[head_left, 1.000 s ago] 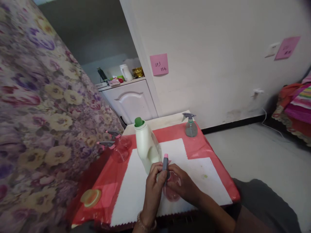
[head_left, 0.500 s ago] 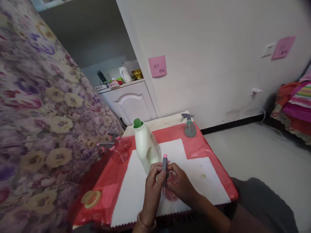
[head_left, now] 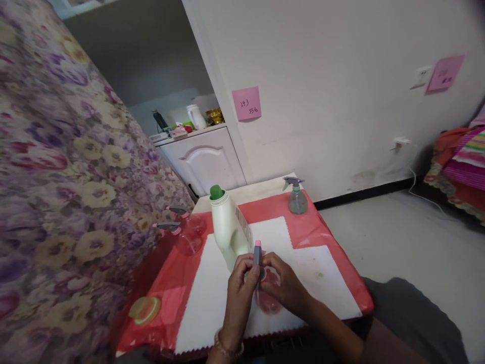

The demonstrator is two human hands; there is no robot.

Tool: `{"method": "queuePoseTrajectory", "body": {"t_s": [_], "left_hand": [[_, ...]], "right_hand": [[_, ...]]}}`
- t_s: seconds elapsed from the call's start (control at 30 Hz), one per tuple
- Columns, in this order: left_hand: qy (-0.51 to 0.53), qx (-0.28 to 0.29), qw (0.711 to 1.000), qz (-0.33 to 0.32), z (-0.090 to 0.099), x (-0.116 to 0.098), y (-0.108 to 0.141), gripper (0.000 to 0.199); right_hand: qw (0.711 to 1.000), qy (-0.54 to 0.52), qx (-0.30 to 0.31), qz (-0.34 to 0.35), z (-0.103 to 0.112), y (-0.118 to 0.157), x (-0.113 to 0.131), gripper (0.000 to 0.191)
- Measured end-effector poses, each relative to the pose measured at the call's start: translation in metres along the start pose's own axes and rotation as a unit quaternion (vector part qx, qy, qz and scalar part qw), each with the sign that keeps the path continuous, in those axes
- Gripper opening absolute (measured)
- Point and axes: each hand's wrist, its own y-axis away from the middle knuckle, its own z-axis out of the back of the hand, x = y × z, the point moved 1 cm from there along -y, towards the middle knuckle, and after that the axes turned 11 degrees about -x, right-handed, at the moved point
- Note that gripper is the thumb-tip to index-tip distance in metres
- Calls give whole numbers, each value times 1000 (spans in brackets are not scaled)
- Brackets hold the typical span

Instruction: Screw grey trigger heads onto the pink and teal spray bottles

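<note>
A clear pink spray bottle (head_left: 270,299) with a grey spray head (head_left: 257,257) and pink nozzle stands on the white cloth (head_left: 204,298) near the front. My left hand (head_left: 242,280) is closed round the left side of the spray head. From the right, my right hand (head_left: 284,283) is closed round the bottle's neck, just below the head; its fingertips are partly hidden. Just behind my hands, touching or close to my left fingers, a large pale green jug (head_left: 227,230) stands uncapped, with a green object (head_left: 216,192) in its mouth.
Two pink spray bottles (head_left: 189,241) (head_left: 195,222) stand at the table's left. A clear grey-headed spray bottle (head_left: 297,201) is at the back right. Green-rimmed round lids (head_left: 147,310) lie on the red cover (head_left: 170,298) at front left. A floral curtain (head_left: 76,192) hangs at left.
The whole view has shifted very slightly. Both hands keep the same hold on the spray bottle.
</note>
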Motion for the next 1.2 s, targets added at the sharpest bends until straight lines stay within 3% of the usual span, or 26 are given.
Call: {"method": "queuePoseTrajectory", "body": {"t_s": [0.07,0.13,0.27,0.33,0.47,0.53,0.73,0.93,1.1,1.2], "left_hand": [[1,-4,1000,-5,0,0,0,24],[0,-7,1000,-9,1,0,0,24],[-3,-8,1000,-2,0,-1,0,25],[-1,-6,1000,1,-1,-3,0,24],[-3,-2,1000,-9,-1,-5,0,23],[-6,-1,1000,-12,-1,-5,0,23],[-8,-8,1000,0,-2,-5,0,23],[-10,-16,1000,-2,-1,-8,1,24],[-8,-16,1000,-2,-1,-7,1,25],[-3,-12,1000,11,-1,-6,1,25]], "right_hand": [[998,-1,51,34,6,-2,3,15],[997,2,62,43,7,-2,4,16],[1000,6,-9,-23,-1,4,-5,31],[1000,0,-12,-27,-3,3,-6,28],[996,2,83,43,4,-3,3,24],[994,-1,100,50,7,-3,5,26],[999,-8,-13,-35,-2,5,-6,31],[995,-2,79,63,6,1,5,25],[1000,6,-8,-14,4,3,3,26],[1000,-6,6,14,4,4,2,20]]}}
